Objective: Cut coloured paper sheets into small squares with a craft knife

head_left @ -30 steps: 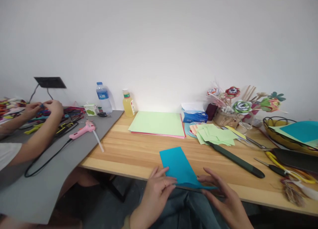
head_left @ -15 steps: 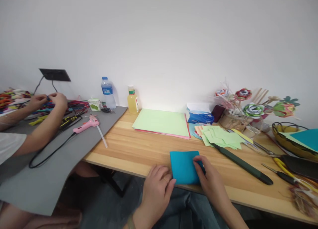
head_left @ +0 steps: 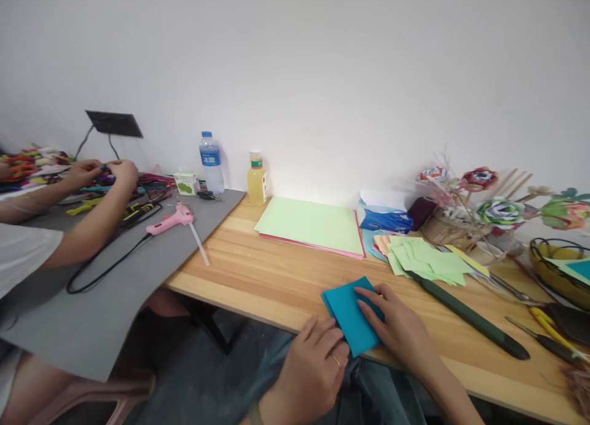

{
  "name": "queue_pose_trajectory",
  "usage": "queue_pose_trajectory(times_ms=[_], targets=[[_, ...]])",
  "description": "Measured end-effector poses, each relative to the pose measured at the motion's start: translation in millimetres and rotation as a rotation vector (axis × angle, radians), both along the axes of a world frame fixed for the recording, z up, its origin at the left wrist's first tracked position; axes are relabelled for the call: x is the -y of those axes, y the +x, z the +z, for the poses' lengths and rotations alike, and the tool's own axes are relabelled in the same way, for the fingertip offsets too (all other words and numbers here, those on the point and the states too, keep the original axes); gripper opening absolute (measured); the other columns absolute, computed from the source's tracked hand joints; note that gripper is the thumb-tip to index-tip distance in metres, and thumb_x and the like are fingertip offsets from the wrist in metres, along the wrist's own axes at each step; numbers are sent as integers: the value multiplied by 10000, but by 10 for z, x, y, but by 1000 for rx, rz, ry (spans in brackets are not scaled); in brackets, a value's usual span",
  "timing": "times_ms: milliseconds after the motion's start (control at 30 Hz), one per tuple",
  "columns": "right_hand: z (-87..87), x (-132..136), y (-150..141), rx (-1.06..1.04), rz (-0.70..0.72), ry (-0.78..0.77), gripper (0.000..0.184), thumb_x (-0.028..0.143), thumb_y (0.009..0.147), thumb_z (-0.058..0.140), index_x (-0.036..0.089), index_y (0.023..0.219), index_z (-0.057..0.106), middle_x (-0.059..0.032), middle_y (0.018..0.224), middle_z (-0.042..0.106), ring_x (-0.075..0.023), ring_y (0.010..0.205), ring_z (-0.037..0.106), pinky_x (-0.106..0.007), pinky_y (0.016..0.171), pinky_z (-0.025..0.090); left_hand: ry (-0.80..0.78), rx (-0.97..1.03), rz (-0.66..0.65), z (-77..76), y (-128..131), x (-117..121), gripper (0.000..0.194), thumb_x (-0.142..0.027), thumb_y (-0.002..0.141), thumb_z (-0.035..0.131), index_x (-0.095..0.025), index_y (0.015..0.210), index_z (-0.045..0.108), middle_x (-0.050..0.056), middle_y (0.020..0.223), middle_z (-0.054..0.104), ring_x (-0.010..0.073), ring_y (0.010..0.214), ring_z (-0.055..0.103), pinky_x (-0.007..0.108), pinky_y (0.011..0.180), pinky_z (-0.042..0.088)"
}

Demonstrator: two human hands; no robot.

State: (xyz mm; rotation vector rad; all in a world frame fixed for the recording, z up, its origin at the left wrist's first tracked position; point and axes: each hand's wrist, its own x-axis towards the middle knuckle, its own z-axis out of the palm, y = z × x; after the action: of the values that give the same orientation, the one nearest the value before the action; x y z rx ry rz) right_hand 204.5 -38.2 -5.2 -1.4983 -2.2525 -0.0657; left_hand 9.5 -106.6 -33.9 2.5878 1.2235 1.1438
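A folded square of blue paper (head_left: 353, 317) lies tilted at the table's front edge, its layers slightly apart at the upper left corner. My left hand (head_left: 318, 366), with a ring on one finger, is curled against the lower left edge of the paper; its thumb is hidden. Across the right side of the paper, my right hand (head_left: 396, 320) has its fingers bent over the top face and grips that edge.
Behind the paper is a stack of light green sheets (head_left: 311, 225). Small green paper pieces (head_left: 426, 259), a dark green-handled tool (head_left: 470, 314) and a basket (head_left: 557, 271) lie rightward. On the left, a co-worker's hands (head_left: 104, 173) work beyond a pink glue gun (head_left: 168, 222).
The blue paper has turned from square-on to tilted, its right side swung upward. My right hand's fingers now lie further over it. The whole view has shifted slightly.
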Motion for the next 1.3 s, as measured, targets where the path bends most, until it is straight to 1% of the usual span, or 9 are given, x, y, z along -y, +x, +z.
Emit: queue_pose_trajectory(times_ms=[67,167,333,467,600,700,800,933,1300], targets=[[13,25,1,40,24,-15,336,430,874,437,278,1110,623,-47,943,597,-174,758,638,-279,586,516,15,-3,55,-18,-9,-4,260,-211,908,388,-178,1098,562,50,1090,631,216,1127,510,443,997,372],[15,37,-2,81,39,-25,355,452,864,452,286,1133,614,-58,973,590,-194,814,637,-291,593,522,56,-60,147,-22,-27,-14,317,-278,928,378,-142,1172,527,83,1154,610,256,1127,507,488,976,376],[46,-1,-23,152,53,-49,357,422,882,430,272,1156,604,-87,1016,566,-215,888,621,-324,667,533,37,-104,206,-27,-14,-12,341,-341,919,396,-150,1165,536,88,1153,602,270,1121,498,497,954,395],[81,-15,-54,217,86,-21,327,386,882,438,288,1140,612,-104,1156,528,-246,1025,570,-365,758,527,15,-112,254,-26,-12,-22,326,-368,896,447,-184,1142,556,86,1168,576,270,1157,461,508,989,356],[91,-16,-80,271,156,27,330,324,892,427,302,1174,596,-114,1339,429,-263,1097,524,-401,813,508,43,-251,211,2,-52,-71,339,-393,903,440,-159,1104,581,115,1329,472,285,1258,372,501,997,336],[94,-23,-87,304,187,25,342,295,885,440,298,1194,589,-125,1386,390,-278,1094,524,-415,813,506,72,-337,170,3,-73,-114,358,-392,931,393,-152,1126,573,90,1335,487,257,1256,391,464,996,339],[91,-32,-79,293,212,24,342,284,892,426,290,1188,597,-127,1392,390,-278,1100,522,-415,828,500,92,-344,177,-21,-74,-136,363,-378,941,379,-158,1177,545,72,1302,525,246,1232,425,450,992,340],[83,-38,-60,261,236,17,340,299,901,407,285,1176,607,-122,1395,391,-279,1125,508,-418,853,489,95,-331,179,-42,-75,-135,362,-390,939,384,-169,1177,542,62,1285,540,237,1220,439,437,989,343],[81,-48,-66,234,208,-52,349,333,908,390,298,1185,599,-99,1379,416,-273,1133,495,-427,866,484,117,-306,178,-49,-87,-137,349,-380,937,392,-166,1163,549,74,1275,546,232,1222,441,430,991,342]])
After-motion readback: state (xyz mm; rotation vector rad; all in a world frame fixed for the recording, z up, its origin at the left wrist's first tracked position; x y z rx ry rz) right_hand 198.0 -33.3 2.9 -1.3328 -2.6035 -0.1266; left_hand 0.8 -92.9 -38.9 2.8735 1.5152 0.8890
